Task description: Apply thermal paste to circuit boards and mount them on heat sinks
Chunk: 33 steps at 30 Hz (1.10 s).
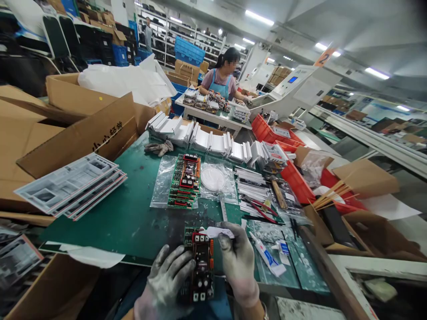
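Observation:
A green circuit board (202,262) with black, red-edged blocks and orange connectors is in front of me, at the table's near edge. My left hand (170,278), in a soiled white glove, grips its left side, with the fingers close together along it and the thumb hidden. My right hand (237,262), gloved too, pinches a small white tube (218,232) whose narrow tip points left over the board's top end. Beyond the board, more circuit boards (185,182) are stacked on clear plastic bags. A round whitish lid or disc (212,178) lies beside that stack.
White finned metal parts (207,140) line the table's back. Red-handled pliers (263,209), thin strips (251,189) and a blue-and-white tube (268,257) lie right. Stacked grey panels (71,182) overhang the left edge by a carton (80,129). A co-worker (222,78) is at another table.

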Tool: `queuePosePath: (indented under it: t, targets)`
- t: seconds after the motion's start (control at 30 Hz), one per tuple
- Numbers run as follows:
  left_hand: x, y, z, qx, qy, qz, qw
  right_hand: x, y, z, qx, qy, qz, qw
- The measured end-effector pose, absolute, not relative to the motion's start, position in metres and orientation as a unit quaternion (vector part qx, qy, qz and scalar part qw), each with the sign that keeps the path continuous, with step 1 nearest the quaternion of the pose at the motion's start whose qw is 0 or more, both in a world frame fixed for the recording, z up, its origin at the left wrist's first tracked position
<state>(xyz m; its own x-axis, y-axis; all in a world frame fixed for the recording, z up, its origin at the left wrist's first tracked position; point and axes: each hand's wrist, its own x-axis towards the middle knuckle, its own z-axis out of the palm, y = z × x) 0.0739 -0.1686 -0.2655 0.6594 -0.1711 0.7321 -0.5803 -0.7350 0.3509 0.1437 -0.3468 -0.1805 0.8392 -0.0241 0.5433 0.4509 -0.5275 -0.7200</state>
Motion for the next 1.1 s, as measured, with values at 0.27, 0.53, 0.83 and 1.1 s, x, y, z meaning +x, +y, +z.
queuePosePath:
  t: [0.27,0.53,0.83,1.1]
  targets:
    - [0.074,-0.171,-0.267,0.854,-0.199,0.357,0.322,0.146,-0.337,-0.181,-0.838,-0.188,-0.243,0.451]
    - [0.074,-0.17,-0.265,0.861,-0.203,0.344,0.316,0.141,-0.358,-0.185,-0.857,-0.142,-0.301,0.394]
    - [0.074,-0.172,-0.26,0.861,-0.198,0.336,0.328,0.12,-0.363,-0.206,-0.834,-0.138,-0.352,0.401]
    - [0.072,-0.172,-0.258,0.872,-0.197,0.317,0.319,0.107,-0.359,-0.211,-0.808,-0.23,-0.354,0.411]
